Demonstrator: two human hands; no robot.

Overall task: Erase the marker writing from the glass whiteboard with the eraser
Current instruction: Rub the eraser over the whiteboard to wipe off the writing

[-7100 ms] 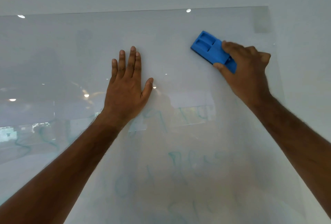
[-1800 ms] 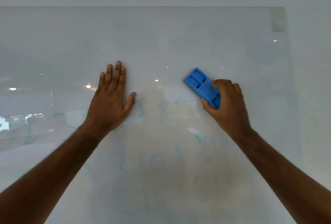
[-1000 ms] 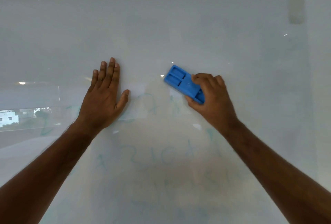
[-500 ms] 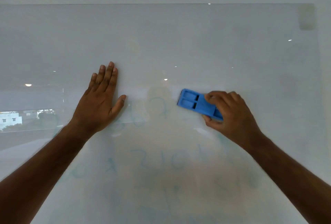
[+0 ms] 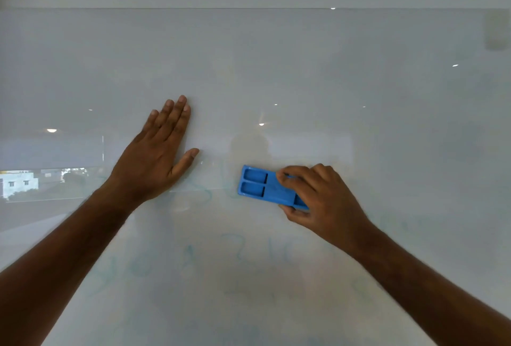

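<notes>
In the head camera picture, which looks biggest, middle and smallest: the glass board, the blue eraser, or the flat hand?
1. Pale glass whiteboard: it fills nearly the whole head view.
2. Flat, open left hand pressed on the glass.
3. Blue plastic rectangular eraser: it looks smaller, though the right hand covers one end, so its full length is hidden.

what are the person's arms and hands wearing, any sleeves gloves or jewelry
Nothing is worn. The left hand and right hand are bare, with no gloves, and no rings or watch show. Both forearms are bare to the frame edge, with no sleeve or wristband in view; fine hair shows on the right forearm.
</notes>
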